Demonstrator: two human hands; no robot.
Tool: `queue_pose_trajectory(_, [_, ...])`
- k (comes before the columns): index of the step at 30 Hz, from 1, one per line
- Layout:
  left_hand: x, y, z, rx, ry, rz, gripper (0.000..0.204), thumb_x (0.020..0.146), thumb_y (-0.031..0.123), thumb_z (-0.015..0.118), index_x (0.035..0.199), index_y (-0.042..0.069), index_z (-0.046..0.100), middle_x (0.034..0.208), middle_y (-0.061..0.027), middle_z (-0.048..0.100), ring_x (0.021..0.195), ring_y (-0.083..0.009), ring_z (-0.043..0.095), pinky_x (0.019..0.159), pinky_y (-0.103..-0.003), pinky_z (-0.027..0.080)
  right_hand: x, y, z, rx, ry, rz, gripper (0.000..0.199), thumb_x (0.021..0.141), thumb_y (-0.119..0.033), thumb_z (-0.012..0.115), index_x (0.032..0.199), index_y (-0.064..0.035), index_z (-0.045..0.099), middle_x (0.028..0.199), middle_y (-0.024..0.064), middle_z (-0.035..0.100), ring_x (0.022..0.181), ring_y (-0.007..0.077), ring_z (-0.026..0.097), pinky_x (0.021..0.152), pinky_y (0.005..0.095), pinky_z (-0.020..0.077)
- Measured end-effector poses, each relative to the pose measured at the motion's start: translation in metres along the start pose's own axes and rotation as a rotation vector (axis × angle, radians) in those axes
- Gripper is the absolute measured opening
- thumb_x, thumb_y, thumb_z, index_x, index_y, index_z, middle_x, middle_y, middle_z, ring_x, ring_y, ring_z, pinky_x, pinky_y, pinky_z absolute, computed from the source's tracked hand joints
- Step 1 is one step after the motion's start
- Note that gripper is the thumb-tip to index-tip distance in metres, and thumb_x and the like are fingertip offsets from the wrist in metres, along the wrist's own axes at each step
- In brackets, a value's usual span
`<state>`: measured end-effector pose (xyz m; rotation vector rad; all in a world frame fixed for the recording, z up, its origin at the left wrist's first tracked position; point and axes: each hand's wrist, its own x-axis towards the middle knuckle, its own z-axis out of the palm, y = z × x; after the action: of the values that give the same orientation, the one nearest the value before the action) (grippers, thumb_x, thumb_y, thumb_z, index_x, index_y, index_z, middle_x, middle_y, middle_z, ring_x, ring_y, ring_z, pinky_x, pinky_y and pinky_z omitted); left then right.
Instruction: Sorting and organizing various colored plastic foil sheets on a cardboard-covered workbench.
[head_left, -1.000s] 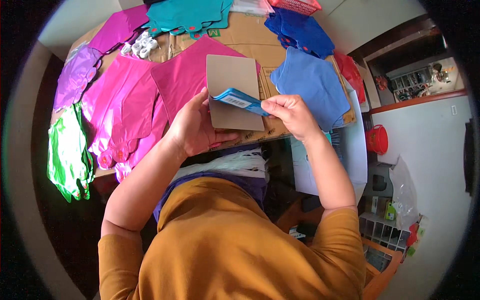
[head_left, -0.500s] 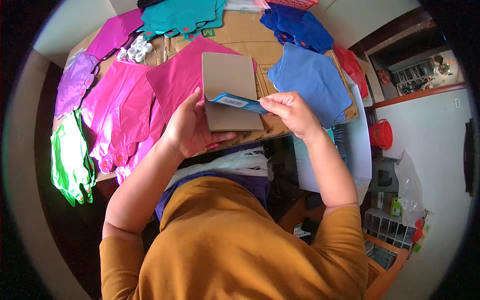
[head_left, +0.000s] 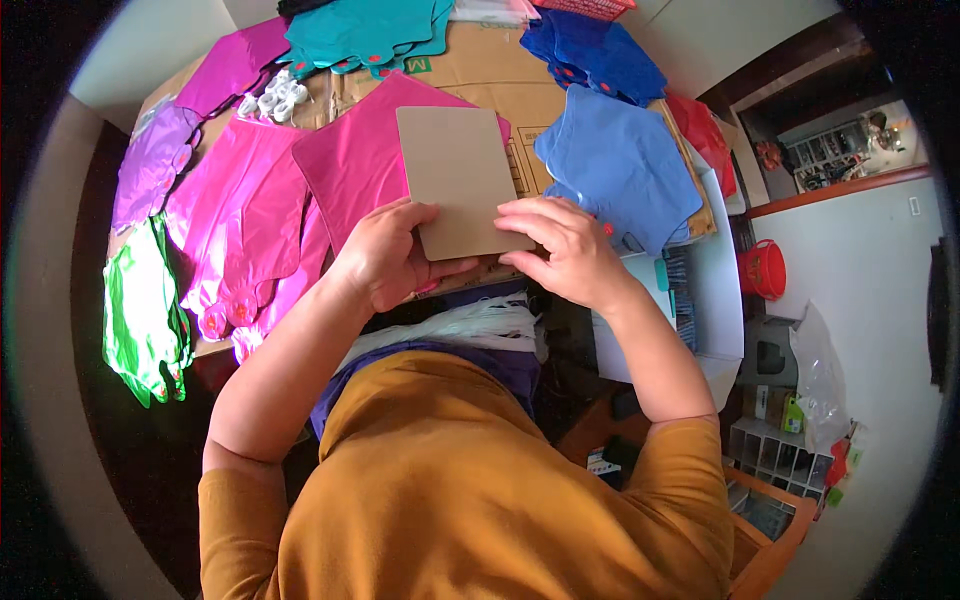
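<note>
left hand holds a beige card above the near edge of the cardboard-covered desk; right hand touches the card; light-blue sheets lie by the right edge.

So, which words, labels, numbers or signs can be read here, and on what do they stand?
Large flat brown cardboard: a green printed sign, not copied here.
Same cardboard: dark outlined print, too small to read.
Thin rectangular beige card in the left hand: no print on its visible face.
Small bright green object, lower right: any label is too small to read.
</note>
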<state>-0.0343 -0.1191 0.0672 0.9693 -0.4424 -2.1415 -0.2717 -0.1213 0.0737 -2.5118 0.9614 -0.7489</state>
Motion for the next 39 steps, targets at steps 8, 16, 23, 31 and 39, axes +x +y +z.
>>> queue_pose_trajectory(8, [0.005, -0.007, -0.003, -0.047, -0.013, 0.038, 0.034, 0.100, 0.014, 0.037, 0.123, -0.008, 0.047, 0.120, -0.0211, 0.057, 0.108, -0.0309, 0.060, 0.091, -0.045, 0.053, 0.003, 0.009, -0.011, 0.253, -0.132, 0.112, 0.029, 0.076, -0.009, 0.077, 0.105, -0.0030, 0.072, 0.112, 0.0114, 0.067, 0.103, 0.0242, 0.064, 0.089, 0.0326, 0.0501])
queue_pose_trajectory(16, [0.009, -0.008, -0.014, -0.038, 0.019, 0.027, 0.036, 0.100, 0.018, 0.040, 0.125, -0.007, 0.047, 0.119, -0.0201, 0.057, 0.106, -0.0304, 0.061, 0.087, -0.045, 0.054, 0.006, 0.022, -0.011, 0.366, -0.186, 0.142, 0.023, 0.081, -0.010, 0.074, 0.102, -0.0030, 0.073, 0.109, 0.0109, 0.068, 0.100, 0.0217, 0.065, 0.088, 0.0317, 0.0504])
queue_pose_trajectory(23, [-0.040, 0.023, 0.004, 0.850, 0.223, 0.052, 0.041, 0.096, 0.030, 0.055, 0.120, -0.003, 0.057, 0.116, -0.0179, 0.062, 0.098, -0.0270, 0.066, 0.081, -0.041, 0.055, 0.006, 0.024, -0.008, 0.310, -0.121, 0.121, 0.015, 0.086, -0.011, 0.069, 0.095, 0.0005, 0.071, 0.103, 0.0111, 0.070, 0.096, 0.0233, 0.066, 0.084, 0.0317, 0.0513])
queue_pose_trajectory(31, [-0.045, 0.006, -0.009, 1.806, 0.060, 1.085, 0.039, 0.071, 0.011, 0.076, 0.106, 0.000, 0.063, 0.101, -0.0151, 0.062, 0.096, -0.0329, 0.061, 0.083, -0.040, 0.051, -0.001, 0.002, 0.020, -0.159, 0.119, -0.147, 0.014, 0.080, -0.006, 0.070, 0.093, -0.0019, 0.065, 0.095, 0.0095, 0.065, 0.090, 0.0264, 0.064, 0.077, 0.0363, 0.0512])
queue_pose_trajectory(39, [-0.024, -0.010, -0.035, 1.854, 0.051, 1.259, 0.037, 0.065, 0.008, 0.073, 0.100, 0.003, 0.063, 0.096, -0.0113, 0.062, 0.088, -0.0294, 0.060, 0.080, -0.039, 0.051, -0.002, -0.006, 0.022, -0.414, 0.149, -0.256, 0.025, 0.074, -0.004, 0.070, 0.098, -0.0045, 0.065, 0.099, 0.0063, 0.061, 0.087, 0.0219, 0.060, 0.076, 0.0355, 0.0451])
